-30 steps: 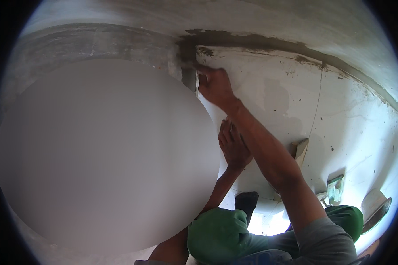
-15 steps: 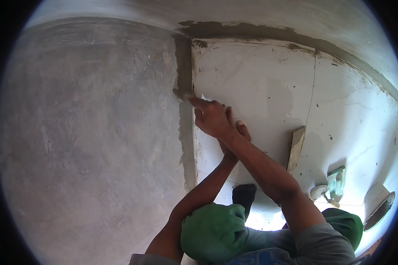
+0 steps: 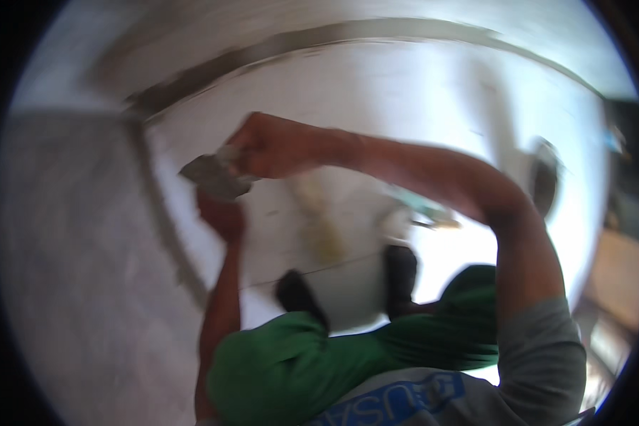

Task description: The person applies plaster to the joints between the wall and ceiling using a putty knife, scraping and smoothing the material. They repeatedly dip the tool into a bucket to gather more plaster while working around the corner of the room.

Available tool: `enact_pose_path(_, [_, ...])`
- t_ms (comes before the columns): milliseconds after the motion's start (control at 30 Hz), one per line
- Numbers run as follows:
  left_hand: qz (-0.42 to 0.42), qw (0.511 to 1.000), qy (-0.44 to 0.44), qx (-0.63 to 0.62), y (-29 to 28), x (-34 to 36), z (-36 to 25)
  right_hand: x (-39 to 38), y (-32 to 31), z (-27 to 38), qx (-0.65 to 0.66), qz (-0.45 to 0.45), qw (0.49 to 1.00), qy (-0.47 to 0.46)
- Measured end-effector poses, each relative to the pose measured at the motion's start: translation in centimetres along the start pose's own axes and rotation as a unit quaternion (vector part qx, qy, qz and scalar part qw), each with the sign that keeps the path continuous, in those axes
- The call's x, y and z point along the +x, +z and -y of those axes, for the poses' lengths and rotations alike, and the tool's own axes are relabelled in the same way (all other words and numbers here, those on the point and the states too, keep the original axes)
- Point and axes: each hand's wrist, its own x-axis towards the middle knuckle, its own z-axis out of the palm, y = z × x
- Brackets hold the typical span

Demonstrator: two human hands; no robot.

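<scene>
My right hand [image 3: 266,145] is closed on a grey flat piece [image 3: 216,177] with angular corners, smeared by motion; its exact kind cannot be made out. Just below that piece is my left hand [image 3: 222,219], its fingers hidden behind it or blurred. Both hands are raised over the white tiled floor [image 3: 263,245], near the corner where a dark grey mortar strip [image 3: 165,213] runs between the tiles and the grey surface at left.
A blurred, pale brown flat strip [image 3: 323,234] lies on the tiles ahead of my dark-covered feet [image 3: 401,273]. A green flat object [image 3: 419,204] and a bucket [image 3: 545,177] stand to the right. Another mortar strip [image 3: 220,67] follows the far wall's foot.
My right hand has left the mortar joint, moving left in view with the grey piece. My crossed arms have come apart. The view has swung right, showing both feet.
</scene>
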Motion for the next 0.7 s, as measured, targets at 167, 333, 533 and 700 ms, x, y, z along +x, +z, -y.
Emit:
enact_pose_path(167, [-0.004,0.993,0.012,0.116,-1.9,0.9,-3.4,-17.7,-11.1,7.7,-0.202,-0.075,0.966,0.143])
enact_pose_path(333, [0.027,0.995,0.041,0.085,-1.6,1.8,-0.9,-43.7,-15.4,12.6,-0.068,-0.368,0.925,0.062])
enact_pose_path(533, [0.176,0.981,0.053,-0.069,-3.1,9.4,-1.7,-57.8,-6.6,10.4,0.050,-0.672,0.739,-0.003])
enact_pose_path(700, [0.394,0.887,0.209,-0.122,-10.7,16.2,-19.9,-56.2,-1.2,3.9,0.249,-0.725,0.637,-0.075])
